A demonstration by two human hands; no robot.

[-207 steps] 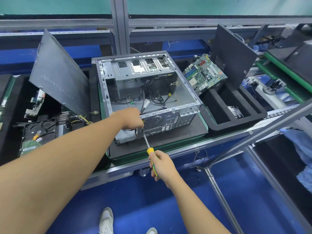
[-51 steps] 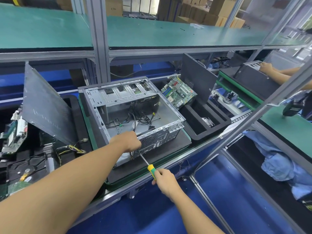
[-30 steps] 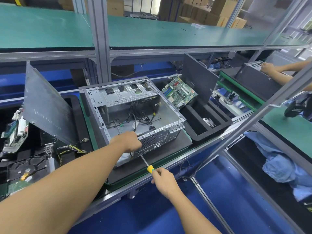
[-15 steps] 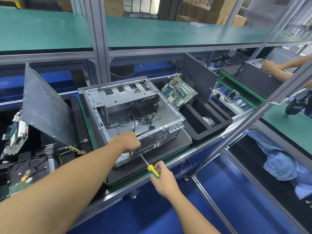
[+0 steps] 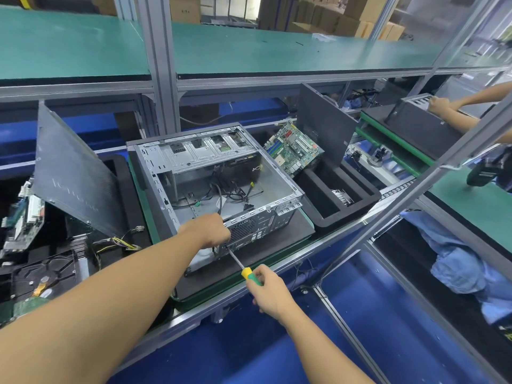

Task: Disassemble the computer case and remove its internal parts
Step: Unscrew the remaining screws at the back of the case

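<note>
The computer case (image 5: 216, 184) lies open on its side on a dark mat (image 5: 293, 231), with loose cables (image 5: 232, 189) inside. The left hand (image 5: 209, 230) curls its fingers over the case's rear top edge, grasping it. The right hand (image 5: 268, 292) clasps the yellow-and-green handle of a screwdriver (image 5: 244, 270), whose tip meets the rear panel just under the left hand. A circuit board (image 5: 293, 151) leans in the black tray (image 5: 324, 220) to the right of the case
</note>
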